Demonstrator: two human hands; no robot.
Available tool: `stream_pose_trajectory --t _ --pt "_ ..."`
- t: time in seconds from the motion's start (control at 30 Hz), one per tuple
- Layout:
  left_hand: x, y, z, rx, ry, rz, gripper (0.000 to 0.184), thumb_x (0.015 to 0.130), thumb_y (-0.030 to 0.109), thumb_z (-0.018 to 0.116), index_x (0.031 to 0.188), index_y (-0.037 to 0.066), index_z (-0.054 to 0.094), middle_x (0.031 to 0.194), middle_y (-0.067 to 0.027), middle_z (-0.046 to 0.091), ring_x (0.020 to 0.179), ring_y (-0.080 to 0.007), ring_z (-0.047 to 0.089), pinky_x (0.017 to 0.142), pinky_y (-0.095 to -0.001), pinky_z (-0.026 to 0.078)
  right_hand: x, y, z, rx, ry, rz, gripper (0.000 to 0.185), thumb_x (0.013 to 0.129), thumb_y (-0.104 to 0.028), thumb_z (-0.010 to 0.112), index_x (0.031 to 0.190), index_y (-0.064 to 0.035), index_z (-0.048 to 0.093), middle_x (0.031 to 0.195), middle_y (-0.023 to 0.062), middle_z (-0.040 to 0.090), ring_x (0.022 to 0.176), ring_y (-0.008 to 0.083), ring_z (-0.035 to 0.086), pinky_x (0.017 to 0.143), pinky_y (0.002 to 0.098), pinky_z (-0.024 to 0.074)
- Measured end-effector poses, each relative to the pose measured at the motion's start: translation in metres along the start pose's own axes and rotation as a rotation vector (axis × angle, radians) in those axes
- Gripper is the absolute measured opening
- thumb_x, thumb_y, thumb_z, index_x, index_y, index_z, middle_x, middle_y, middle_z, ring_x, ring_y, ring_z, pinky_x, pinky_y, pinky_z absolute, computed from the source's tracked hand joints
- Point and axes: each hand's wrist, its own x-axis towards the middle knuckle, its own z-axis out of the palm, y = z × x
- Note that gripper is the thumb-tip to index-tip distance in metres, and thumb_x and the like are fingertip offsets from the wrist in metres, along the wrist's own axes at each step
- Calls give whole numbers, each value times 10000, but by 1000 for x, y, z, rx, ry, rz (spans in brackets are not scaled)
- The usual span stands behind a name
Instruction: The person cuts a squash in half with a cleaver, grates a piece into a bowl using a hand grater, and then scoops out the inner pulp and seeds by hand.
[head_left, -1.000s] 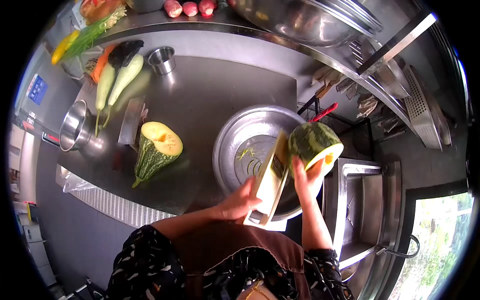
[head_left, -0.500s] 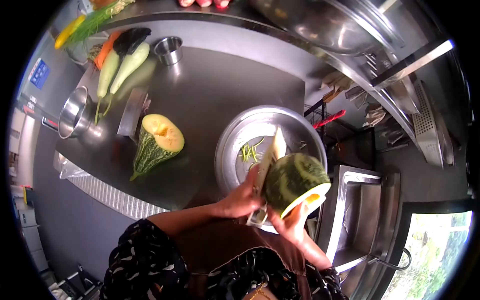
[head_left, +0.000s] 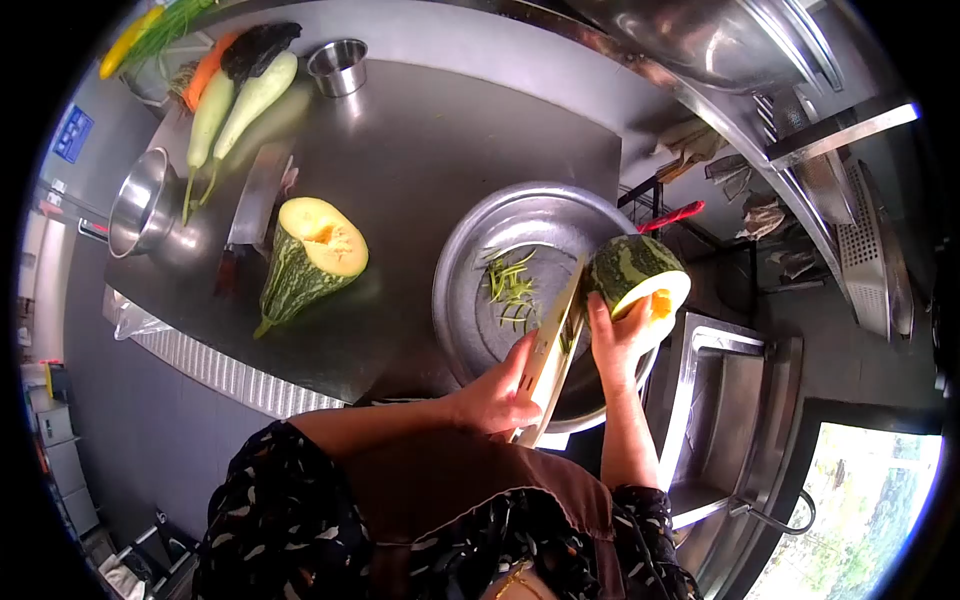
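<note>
My left hand [head_left: 498,398] is closed round the lower end of a pale grater [head_left: 548,365], which stands tilted over a wide metal basin [head_left: 465,235]. Against the grater's right side, my right hand [head_left: 617,335] grips a cut piece of green squash [head_left: 635,270], its yellow cut face turned down and right. Green shreds [head_left: 512,288] lie in the basin. The other squash half [head_left: 312,262] rests on the steel table [head_left: 420,150], cut face up, beside a cleaver [head_left: 257,195].
At the table's back left are two pale long gourds [head_left: 255,105], a carrot [head_left: 205,72] and a metal cup [head_left: 338,68]. A steel bowl [head_left: 143,205] sits at the left edge. A sink [head_left: 720,410] is at the right, below a shelf [head_left: 640,62].
The squash piece in my right hand has moved down along the grater, then back up. More green shreds lie in the basin. The view has shifted slightly.
</note>
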Motion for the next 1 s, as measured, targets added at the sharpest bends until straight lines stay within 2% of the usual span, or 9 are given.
stream_pose_trajectory --t 0.13,0.2,0.4,0.53,0.7,0.8,0.87,0.93,1.0 --pt "15 26 -20 -158 88 -30 936 739 12 552 1457 111 -40 1346 -129 284 1285 -242 269 1054 -386 289 -43 -13 -21 -369 -278 -471 700 715 -183 708 1277 36 352 1167 222 507 1079 316 511 902 441 405" --pt "13 46 -20 -53 113 -49 953 727 22 565 1449 82 -53 1345 -164 301 1228 -247 340 987 -363 350 -53 -40 -11 195 -385 -83 823 735 -241 697 1364 3 226 1282 240 401 1205 380 380 1010 509 285" --pt "7 11 -12 48 39 -17 983 740 55 598 1440 44 -93 1367 -174 279 1238 -243 331 992 -348 355 -1 8 6 -25 -33 -92 331 786 -177 674 1004 19 520 811 152 616 741 298 599 668 398 472" --pt "20 39 -26 20 142 -17 941 715 29 600 1447 47 11 1344 -165 297 1246 -249 326 1003 -357 346 -52 -16 -18 519 -544 252 595 849 -327 561 1308 -35 321 1268 190 416 1189 290 387 999 425 283" --pt "1 10 -3 141 -29 -38 1000 757 59 615 1441 47 -114 1402 -190 255 1177 -248 403 963 -359 372 14 20 2 -281 104 -92 527 805 -179 651 1207 48 395 961 194 583 861 274 572 760 359 474" --pt "10 24 -7 129 15 -14 986 746 38 601 1446 59 -93 1374 -201 302 1159 -260 434 928 -361 411 -7 12 -21 9 -168 -239 518 770 -143 680 1182 33 420 1028 169 554 936 266 556 794 359 469" --pt "22 34 -13 150 155 56 976 725 21 595 1447 62 -60 1299 -199 374 1149 -269 445 902 -362 438 -50 -9 -33 168 -406 -84 673 878 -436 539 1374 -78 258 1383 107 343 1285 251 324 1085 432 254" --pt "23 26 -15 204 114 99 971 722 22 599 1445 61 -47 1304 -200 366 1160 -271 436 919 -362 422 -50 -29 -30 -189 -361 -335 739 851 -481 564 1391 -87 246 1414 111 315 1306 259 297 1090 441 242" --pt "14 39 -7 14 -8 -121 973 738 31 598 1448 59 -68 1407 -197 270 1301 -262 295 1032 -366 312 -31 15 -13 -25 -153 -118 537 802 -290 638 1182 -3 388 1053 128 485 936 256 469 797 397 384"
